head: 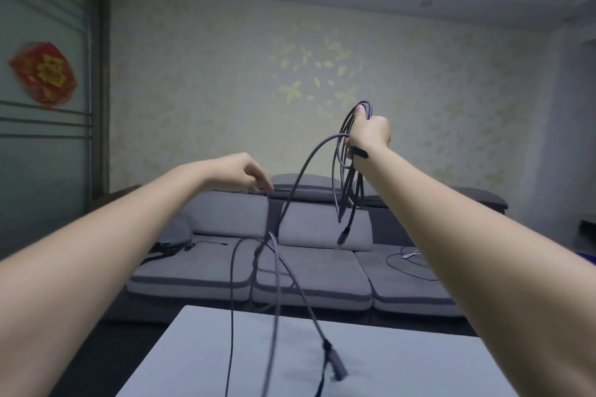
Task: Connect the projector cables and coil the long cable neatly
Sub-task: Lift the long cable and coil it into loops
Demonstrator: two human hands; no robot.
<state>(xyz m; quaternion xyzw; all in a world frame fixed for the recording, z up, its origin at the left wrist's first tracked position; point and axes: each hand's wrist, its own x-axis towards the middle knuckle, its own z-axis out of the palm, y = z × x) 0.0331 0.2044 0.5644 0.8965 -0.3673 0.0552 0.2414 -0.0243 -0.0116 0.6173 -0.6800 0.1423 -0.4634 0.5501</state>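
Note:
My right hand (369, 132) is raised at chest height and grips several hanging loops of the long grey braided cable (346, 177). One plug (342, 237) dangles below the loops. A strand arcs from that hand down to the left, toward my left hand (245, 172), whose curled fingers pinch the cable where it drops. Below it the loose cable (274, 267) hangs in blurred loops over the white table (206, 348), ending in a dark connector (337, 364) just above the tabletop.
A grey sofa (306, 267) stands behind the table against a patterned wall. Other thin cables lie on its seats, one at the left (209, 242) and one at the right (409, 259). A glass door with a red decoration (43, 74) is at the left.

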